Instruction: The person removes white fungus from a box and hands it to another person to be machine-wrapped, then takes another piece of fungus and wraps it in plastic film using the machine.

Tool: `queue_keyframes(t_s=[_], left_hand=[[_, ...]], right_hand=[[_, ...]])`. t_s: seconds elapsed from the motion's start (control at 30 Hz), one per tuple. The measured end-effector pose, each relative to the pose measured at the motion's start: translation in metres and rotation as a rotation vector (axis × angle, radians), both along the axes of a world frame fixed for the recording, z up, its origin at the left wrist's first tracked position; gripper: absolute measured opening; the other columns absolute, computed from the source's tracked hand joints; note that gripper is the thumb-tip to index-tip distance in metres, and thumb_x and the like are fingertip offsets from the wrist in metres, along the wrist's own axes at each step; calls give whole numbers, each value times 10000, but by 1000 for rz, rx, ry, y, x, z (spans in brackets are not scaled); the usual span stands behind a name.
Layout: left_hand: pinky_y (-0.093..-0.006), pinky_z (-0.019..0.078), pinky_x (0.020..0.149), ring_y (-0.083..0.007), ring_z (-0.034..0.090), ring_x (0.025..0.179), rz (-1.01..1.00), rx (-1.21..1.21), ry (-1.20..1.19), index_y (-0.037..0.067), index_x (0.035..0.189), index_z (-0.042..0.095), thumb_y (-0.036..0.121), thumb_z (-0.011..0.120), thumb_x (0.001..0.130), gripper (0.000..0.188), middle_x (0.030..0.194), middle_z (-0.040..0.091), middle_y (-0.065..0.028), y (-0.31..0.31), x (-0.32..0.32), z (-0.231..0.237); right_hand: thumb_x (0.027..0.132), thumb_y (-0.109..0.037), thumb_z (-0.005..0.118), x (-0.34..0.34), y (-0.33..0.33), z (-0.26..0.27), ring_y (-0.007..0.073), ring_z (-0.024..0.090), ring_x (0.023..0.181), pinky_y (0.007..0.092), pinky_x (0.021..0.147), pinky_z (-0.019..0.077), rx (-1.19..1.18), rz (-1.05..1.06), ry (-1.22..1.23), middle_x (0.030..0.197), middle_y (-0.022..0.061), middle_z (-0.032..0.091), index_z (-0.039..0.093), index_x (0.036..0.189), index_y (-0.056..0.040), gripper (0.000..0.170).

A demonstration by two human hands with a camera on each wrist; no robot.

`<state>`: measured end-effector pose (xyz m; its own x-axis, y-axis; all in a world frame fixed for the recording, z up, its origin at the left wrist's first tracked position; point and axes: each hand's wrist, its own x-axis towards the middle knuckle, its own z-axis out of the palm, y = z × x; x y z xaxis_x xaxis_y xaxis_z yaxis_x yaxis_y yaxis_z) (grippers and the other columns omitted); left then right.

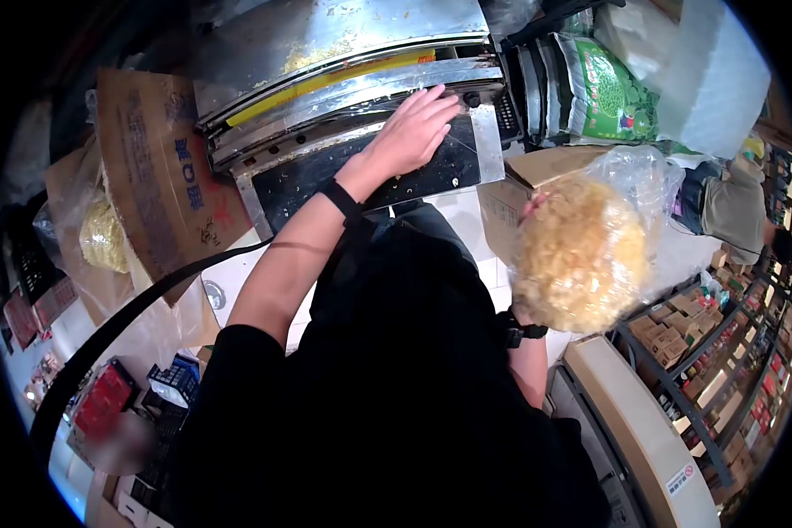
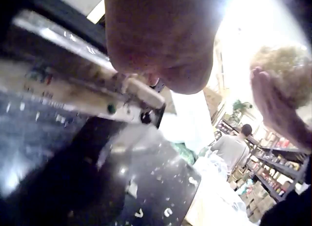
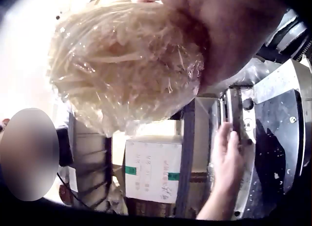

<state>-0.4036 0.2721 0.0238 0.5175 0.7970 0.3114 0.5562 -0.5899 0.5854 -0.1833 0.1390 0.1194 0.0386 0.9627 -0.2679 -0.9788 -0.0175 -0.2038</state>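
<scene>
The left hand lies with extended fingers over the metal front bar of a sealing machine with a black shelf; the right wrist view also shows this hand. Off to the right, the right hand holds a clear plastic bag full of pale yellow pieces. In the head view the bag hides most of that hand, with fingertips showing at its edge. The left wrist view has the right hand against the bag's side. Light crumbs dot the black shelf.
Cardboard stands left of the machine, and a carton is right of it. Green printed bags lie at the upper right. Another person is beyond, near stocked shelves. A black strap crosses the left side.
</scene>
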Motion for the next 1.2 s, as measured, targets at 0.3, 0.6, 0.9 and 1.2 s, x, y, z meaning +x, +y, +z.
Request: queue_keyframes(t_s=[0.3, 0.6, 0.9, 1.2], left_hand=[[-570, 151, 1052, -349, 229, 1349, 48, 83, 183, 97, 1323, 434, 252, 597, 800, 569, 1429, 329, -127, -17, 21, 25], [-371, 269, 1060, -272, 329, 1292, -448, -1198, -858, -14, 1395, 244, 548, 617, 788, 908, 1400, 322, -187, -44, 117, 74], [-359, 322, 1056, -225, 372, 1278, -590, -1526, -1334, 35, 1422, 189, 543, 768, 594, 1131, 1392, 356, -121, -49, 107, 84], [-377, 409, 997, -262, 463, 1205, -453, -1469, -1363, 13, 1386, 230, 395, 752, 640, 987, 1319, 423, -159, -37, 73, 79]], right_hand=[[904, -230, 480, 9, 1, 72, 259, 365, 1269, 379, 1097, 260, 134, -415, 323, 1369, 152, 392, 308, 1375, -25, 541], [917, -212, 453, 44, -6, 11, 247, 428, 1181, 347, 1041, 317, -117, -68, -469, 1284, 143, 447, 352, 1331, -22, 467], [939, -278, 417, 55, -8, 3, 232, 503, 1020, 326, 918, 422, -320, -68, -695, 1120, 131, 521, 447, 1228, -3, 400], [845, -391, 539, 86, 4, 98, 142, 455, 633, 278, 609, 377, 82, -98, -1883, 672, 24, 478, 514, 745, -28, 378]])
